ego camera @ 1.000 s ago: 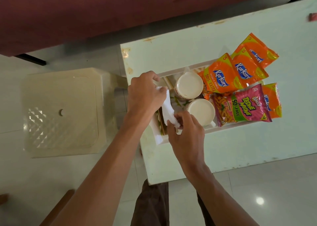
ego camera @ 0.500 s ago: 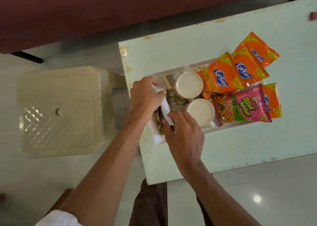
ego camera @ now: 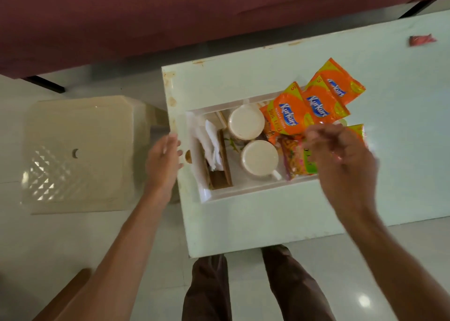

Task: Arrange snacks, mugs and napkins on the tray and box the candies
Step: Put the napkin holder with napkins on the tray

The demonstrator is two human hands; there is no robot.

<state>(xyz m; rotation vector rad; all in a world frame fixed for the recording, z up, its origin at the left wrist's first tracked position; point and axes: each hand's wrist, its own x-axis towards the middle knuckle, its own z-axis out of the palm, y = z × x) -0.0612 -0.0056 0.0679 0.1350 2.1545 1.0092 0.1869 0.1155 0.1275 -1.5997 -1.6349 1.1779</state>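
Both hands have left the napkins [ego camera: 211, 145] — left hand [ego camera: 162, 160] open, right hand [ego camera: 341, 155] loosely open, empty.

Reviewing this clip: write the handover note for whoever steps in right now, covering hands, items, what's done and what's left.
Left hand: open, empty, at the left end of the tray.
Right hand: blurred, over the snack packets; whether it grips anything cannot be told.
On the tray: white napkins standing in a brown holder at the left end, two mugs in the middle, orange and pink snack packets at the right, some overhanging the rim.
Done: snacks, mugs and napkins are on the tray.
Left: boxing the candies. Only a small red wrapper lies at the table's far right corner; no box is in view.
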